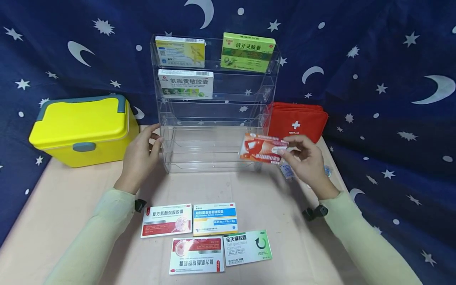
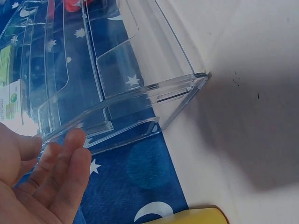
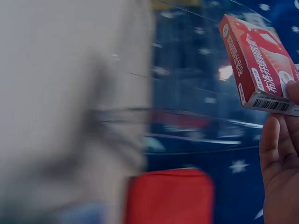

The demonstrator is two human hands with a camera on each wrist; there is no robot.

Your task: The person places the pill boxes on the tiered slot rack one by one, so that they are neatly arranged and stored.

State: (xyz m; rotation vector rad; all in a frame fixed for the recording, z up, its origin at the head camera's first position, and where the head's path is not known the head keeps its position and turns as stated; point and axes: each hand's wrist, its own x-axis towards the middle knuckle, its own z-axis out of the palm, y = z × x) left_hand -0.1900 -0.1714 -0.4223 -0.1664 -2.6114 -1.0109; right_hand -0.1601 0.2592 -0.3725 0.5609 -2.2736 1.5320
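My right hand (image 1: 306, 160) pinches the end of a red-orange medicine box (image 1: 263, 148) between thumb and fingers. The box is held up in front of the lower right part of a clear plastic rack (image 1: 210, 166); its barcode end shows in the right wrist view. At the rack's left side is my left hand (image 1: 139, 154), fingertips right at the side panel, fingers loosely extended in the left wrist view. On the upper tiers stand a yellow-and-white box (image 1: 181, 52), a green box (image 1: 248, 52) and a white box (image 1: 186, 84).
Several medicine boxes lie flat in front: two red-and-white (image 1: 166, 220) (image 1: 197, 255), a blue-and-white one (image 1: 215, 218) and a green-and-white one (image 1: 247, 248). A yellow case (image 1: 82, 126) stands left; a red first-aid pouch (image 1: 297, 120) stands right, small packets (image 1: 286, 171) nearby.
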